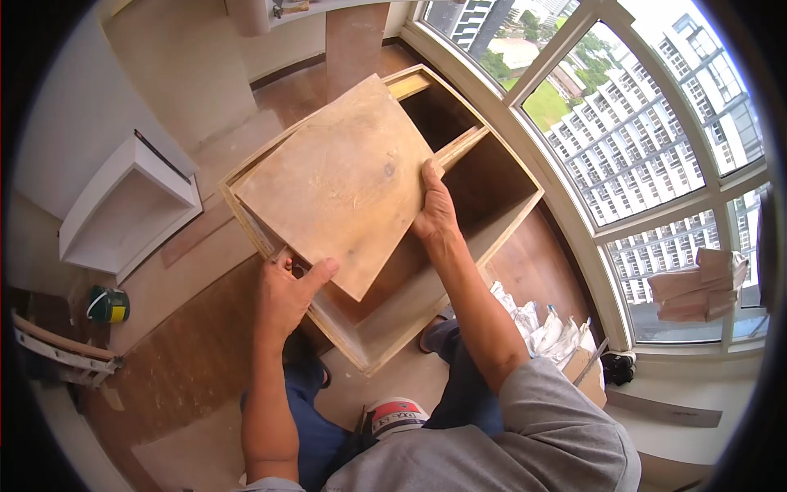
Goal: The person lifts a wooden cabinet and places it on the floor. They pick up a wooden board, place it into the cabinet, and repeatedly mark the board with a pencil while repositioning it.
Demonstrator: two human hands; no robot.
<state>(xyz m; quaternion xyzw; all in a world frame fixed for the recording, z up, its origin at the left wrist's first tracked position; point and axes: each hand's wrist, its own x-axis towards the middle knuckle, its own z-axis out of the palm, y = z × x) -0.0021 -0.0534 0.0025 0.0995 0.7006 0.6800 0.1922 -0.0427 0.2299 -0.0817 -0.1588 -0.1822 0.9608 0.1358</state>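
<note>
A flat wooden board (344,172), scuffed and with a dark knot, lies tilted over the top of an open wooden cabinet box (365,332). My right hand (434,205) grips the board's right edge, thumb on top and fingers hidden underneath. At the near left edge, my left hand (291,291) has its fingers curled by the board and the box rim, its thumb against the board's edge. Something small and dark shows between those fingers, too small to name. A divider (463,148) splits the part of the box left uncovered.
Between my legs is a white and red bucket (396,416). White plastic bags (545,324) lie at the right below the large windows (623,123). A white box-shaped unit (135,213), a green tub (108,304) and a ladder (70,353) are at the left.
</note>
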